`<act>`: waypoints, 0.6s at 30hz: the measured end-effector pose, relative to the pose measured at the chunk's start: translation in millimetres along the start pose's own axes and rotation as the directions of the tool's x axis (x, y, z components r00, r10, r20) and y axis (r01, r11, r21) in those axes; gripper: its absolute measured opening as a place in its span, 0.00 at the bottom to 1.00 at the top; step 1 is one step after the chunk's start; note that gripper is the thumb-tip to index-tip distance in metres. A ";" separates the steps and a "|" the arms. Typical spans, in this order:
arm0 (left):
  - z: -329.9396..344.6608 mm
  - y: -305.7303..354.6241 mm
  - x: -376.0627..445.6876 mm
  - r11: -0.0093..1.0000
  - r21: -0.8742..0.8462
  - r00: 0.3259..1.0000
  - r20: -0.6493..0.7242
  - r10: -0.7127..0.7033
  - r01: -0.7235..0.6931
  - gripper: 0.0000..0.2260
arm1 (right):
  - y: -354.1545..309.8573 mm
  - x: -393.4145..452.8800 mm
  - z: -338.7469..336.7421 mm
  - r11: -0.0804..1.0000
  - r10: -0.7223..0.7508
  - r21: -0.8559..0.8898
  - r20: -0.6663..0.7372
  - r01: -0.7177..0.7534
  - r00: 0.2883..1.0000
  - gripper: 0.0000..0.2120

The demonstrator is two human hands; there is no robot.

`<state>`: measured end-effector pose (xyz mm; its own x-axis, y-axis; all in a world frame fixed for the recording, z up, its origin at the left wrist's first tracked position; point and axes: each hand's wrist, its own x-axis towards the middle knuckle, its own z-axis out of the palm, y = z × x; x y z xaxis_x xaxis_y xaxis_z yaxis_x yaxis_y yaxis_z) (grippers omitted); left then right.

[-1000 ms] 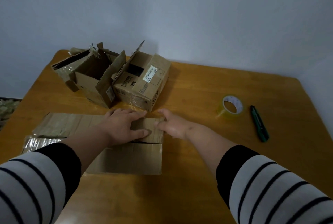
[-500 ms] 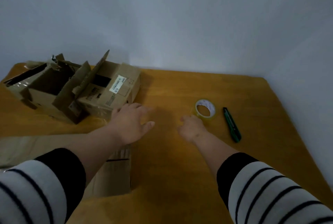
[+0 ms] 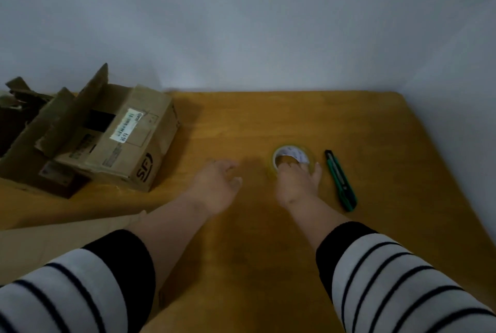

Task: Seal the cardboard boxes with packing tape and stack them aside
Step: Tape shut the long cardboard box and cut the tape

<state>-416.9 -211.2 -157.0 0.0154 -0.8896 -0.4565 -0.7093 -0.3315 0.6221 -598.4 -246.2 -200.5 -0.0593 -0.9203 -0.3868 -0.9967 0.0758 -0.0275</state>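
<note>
Reaching over the tape roll (image 3: 291, 159), the right hand (image 3: 298, 182) spreads its fingers around it, grip unconfirmed; the left hand (image 3: 214, 187) hovers loose, empty, freeing it for the open box (image 3: 112, 142) nearby.

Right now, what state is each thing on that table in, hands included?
Tape roll: lying flat on the table, under the right hand's fingers.
Right hand: on the roll; grip blurred.
Left hand: above the table, fingers loosely curled, holding nothing.
Utility knife: lying untouched, right of the roll.
Labelled box: flaps open, unsealed.
Flattened cardboard: lying flat at the near left.
</note>
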 end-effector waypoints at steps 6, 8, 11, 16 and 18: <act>-4.8 7.1 2.9 0.988 -0.130 0.996 -0.025 -0.083 0.079 0.25 | -5.1 -30.6 -12.4 0.925 -0.129 0.363 0.033 0.109 0.991 0.08; -15.2 11.4 -3.8 0.978 -0.186 0.995 0.002 -0.096 0.095 0.27 | -12.4 -45.9 -24.4 0.857 -0.181 0.498 0.046 0.134 0.982 0.13; -31.3 15.3 -17.4 0.970 -0.238 0.998 -0.021 -0.051 0.045 0.27 | -31.0 -65.8 -42.7 0.762 -0.296 0.602 -0.006 0.240 0.955 0.09; -65.7 11.6 -42.9 0.986 -0.127 0.973 -0.218 0.077 -0.107 0.16 | -62.6 -91.0 -74.8 0.683 -0.378 0.647 -0.083 0.338 0.922 0.06; -80.1 6.1 -53.1 0.982 -0.078 0.948 -0.284 0.142 -0.171 0.12 | -73.2 -101.2 -82.5 0.684 -0.399 0.631 -0.096 0.365 0.912 0.08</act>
<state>-365.6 -191.2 -78.0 0.1135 -0.9799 -0.1639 -0.6444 -0.1982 0.7386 -523.9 -190.2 -83.3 0.3382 -0.9062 -0.2537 -0.6690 -0.0419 -0.7420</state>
